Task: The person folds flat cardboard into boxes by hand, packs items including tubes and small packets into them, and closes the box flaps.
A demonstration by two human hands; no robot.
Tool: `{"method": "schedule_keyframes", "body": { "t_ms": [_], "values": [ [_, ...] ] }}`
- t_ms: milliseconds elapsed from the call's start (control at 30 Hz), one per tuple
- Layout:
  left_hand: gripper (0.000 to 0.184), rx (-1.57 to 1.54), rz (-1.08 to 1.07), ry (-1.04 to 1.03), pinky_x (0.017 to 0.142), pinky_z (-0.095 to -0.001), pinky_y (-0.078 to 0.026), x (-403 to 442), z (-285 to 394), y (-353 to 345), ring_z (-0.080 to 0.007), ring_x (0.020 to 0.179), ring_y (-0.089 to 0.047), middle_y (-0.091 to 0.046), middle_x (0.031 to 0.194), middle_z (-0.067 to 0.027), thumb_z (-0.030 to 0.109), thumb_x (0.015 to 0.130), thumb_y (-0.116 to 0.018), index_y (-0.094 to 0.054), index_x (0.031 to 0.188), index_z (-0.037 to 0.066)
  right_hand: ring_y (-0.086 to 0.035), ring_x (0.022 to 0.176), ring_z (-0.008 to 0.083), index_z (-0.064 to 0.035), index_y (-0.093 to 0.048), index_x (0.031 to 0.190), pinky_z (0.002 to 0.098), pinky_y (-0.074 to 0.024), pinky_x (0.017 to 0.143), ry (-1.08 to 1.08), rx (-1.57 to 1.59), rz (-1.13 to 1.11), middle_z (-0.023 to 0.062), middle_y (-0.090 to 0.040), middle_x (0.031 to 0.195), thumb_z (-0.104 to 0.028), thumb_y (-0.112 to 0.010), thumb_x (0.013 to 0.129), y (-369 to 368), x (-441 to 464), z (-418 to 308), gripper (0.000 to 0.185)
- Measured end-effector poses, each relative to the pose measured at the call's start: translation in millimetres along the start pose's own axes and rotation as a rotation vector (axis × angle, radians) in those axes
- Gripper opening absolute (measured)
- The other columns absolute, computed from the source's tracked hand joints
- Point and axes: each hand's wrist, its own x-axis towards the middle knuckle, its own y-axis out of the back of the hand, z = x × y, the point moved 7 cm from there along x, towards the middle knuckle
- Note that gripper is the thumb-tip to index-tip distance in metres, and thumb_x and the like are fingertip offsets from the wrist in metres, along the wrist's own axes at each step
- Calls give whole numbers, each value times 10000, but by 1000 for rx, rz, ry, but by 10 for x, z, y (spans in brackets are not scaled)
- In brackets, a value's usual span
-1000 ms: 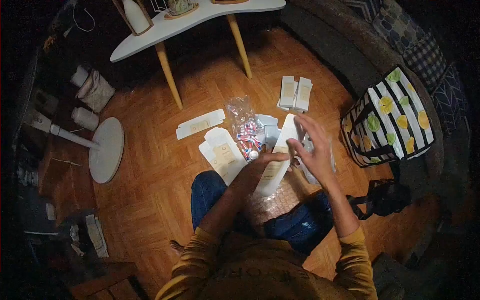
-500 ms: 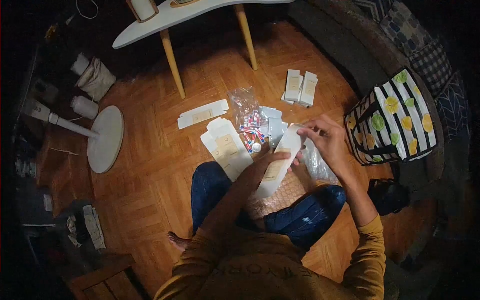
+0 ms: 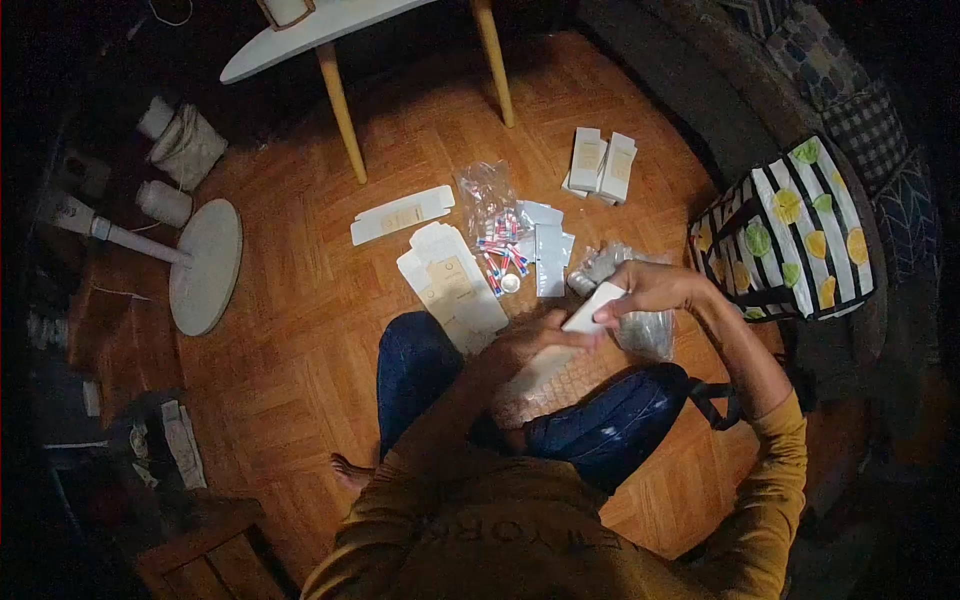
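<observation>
Between my hands is a small white cardboard box (image 3: 591, 309), tilted over my lap. My left hand (image 3: 535, 338) is closed around its lower part, somewhat blurred. My right hand (image 3: 645, 289) grips the upper end, thumb on the near face. Bubble wrap (image 3: 548, 385) lies beneath, between my legs. Flat unfolded boxes (image 3: 452, 288) rest left of my hands, with another flat box (image 3: 402, 214) beyond. Ahead are small red, white and blue tubes (image 3: 508, 258), silver-grey packets (image 3: 549, 262) and a clear plastic bag (image 3: 487, 192). More clear plastic packaging (image 3: 645, 335) sits under my right hand.
Several finished-looking white boxes (image 3: 601, 168) stand at the back right. A striped bag with fruit prints (image 3: 790, 235) is on the right, beside a sofa. A white table (image 3: 310, 38) with wooden legs stands ahead. A round white stand base (image 3: 205, 268) is at left.
The box has turned and tipped, so its printed long face no longer shows clearly. My right hand has moved slightly down and now grips the box end with the thumb across it.
</observation>
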Motion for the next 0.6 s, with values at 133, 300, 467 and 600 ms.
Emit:
{"method": "schedule_keyframes", "body": {
  "t_ms": [133,300,467,600],
  "values": [
    [415,-244,-69,-143,764,-364,-506,71,356,-204,-218,862,-606,-585,953,-134,196,819,-589,-469,1144,-32,-593,879,156,-22,-630,978,280,-455,737,-57,155,367,77,-654,915,-221,-660,794,276,59,191,273],
    [383,-451,339,-190,665,-273,-492,45,496,325,-169,737,-610,-613,846,-100,315,832,-606,-561,1024,-12,-487,1058,146,-20,-502,1196,298,-378,925,-46,531,830,80,-559,1134,-291,-649,818,-300,108,590,488],
    [384,-159,828,-343,635,-300,-454,91,189,757,-147,693,-575,-598,783,-92,372,878,-529,-586,976,5,-541,744,81,32,-586,1056,232,-443,688,80,715,999,41,-628,880,-278,-504,915,-947,473,1230,350],
    [390,292,1005,-358,659,-354,-438,-85,252,611,-210,680,-575,-598,732,-130,373,921,-433,-589,907,16,-550,765,99,36,-581,1049,243,-447,697,136,926,1180,48,-621,901,-265,-504,917,-1010,517,1232,337]
  ]
}}
